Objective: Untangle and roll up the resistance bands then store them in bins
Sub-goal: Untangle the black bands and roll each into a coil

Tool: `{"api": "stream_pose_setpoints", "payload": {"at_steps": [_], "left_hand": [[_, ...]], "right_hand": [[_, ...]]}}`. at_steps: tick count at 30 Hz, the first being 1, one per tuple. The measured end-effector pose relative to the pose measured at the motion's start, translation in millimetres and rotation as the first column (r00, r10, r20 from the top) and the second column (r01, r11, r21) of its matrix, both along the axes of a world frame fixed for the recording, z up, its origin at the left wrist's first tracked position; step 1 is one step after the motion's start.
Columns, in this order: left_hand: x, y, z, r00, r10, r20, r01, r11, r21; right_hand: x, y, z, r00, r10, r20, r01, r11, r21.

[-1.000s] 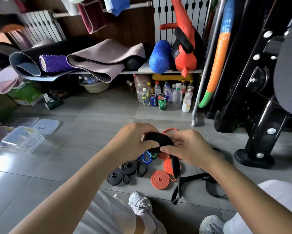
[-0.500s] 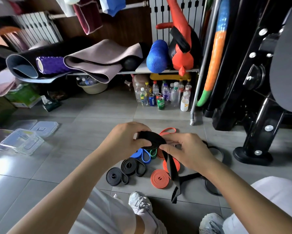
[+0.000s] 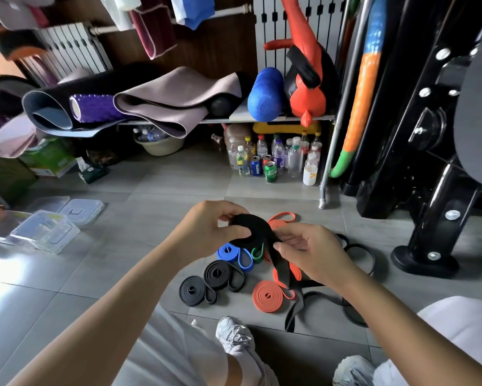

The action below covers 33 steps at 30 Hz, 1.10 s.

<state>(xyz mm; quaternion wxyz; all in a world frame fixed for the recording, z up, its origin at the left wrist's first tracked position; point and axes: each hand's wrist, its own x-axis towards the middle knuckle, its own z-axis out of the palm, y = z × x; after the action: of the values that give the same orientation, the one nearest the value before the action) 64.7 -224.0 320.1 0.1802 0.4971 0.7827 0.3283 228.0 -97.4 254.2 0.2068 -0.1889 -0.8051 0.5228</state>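
In the head view the person sits over the tiled floor (image 3: 122, 260) with both hands raised above a cluster of bands; the left hand (image 3: 209, 232) grips a half-wound black band (image 3: 251, 229), curled round the coil with the thumb pressed on its face; the right hand (image 3: 312, 252) pinches the same band just beside the coil, where the strap leaves it; the unwound tail (image 3: 292, 302) hangs down from there to the floor near a shoe (image 3: 234, 334). Below the hands, near the middle of the floor, lie finished rolls: a black roll (image 3: 192, 291), a second black roll (image 3: 218, 274) touching it, a blue roll (image 3: 228, 252) and an orange roll (image 3: 267, 296). A green band (image 3: 258, 253) and a loose orange band (image 3: 283, 218) are partly hidden behind the hands, so whether they are rolled cannot be told; loose black bands (image 3: 356, 252) sprawl toward the right edge. The clear bins (image 3: 47, 232) stand well apart at the left edge, lids (image 3: 81, 208) beside them; no band shows inside. By this showing the rolling seems roughly halfway, and storing has not begun.
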Motion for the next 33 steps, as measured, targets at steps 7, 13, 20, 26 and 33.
{"api": "stream_pose_setpoints", "payload": {"at_steps": [7,13,20,26,33], "left_hand": [[-4,2,3,0.946,0.020,0.322,-0.077,0.983,0.165],[-23,0,28,0.821,0.020,0.570,-0.270,0.895,0.356],[-33,5,48,0.851,0.095,0.517,-0.335,0.856,0.394],[-44,5,63,0.862,0.132,0.490,-0.348,0.856,0.382],[-17,15,45,0.958,0.107,0.265,-0.173,0.956,0.239]], "right_hand": [[-8,11,-17,0.973,-0.060,0.225,0.006,0.973,0.230],[-11,18,-59,0.927,-0.140,0.348,0.114,0.989,0.095],[-45,37,-49,0.963,-0.176,0.205,0.174,0.984,0.026],[-52,45,-6,0.972,-0.031,0.234,0.026,0.999,0.024],[-43,17,28,0.994,0.022,-0.104,-0.030,0.996,-0.079]]}}
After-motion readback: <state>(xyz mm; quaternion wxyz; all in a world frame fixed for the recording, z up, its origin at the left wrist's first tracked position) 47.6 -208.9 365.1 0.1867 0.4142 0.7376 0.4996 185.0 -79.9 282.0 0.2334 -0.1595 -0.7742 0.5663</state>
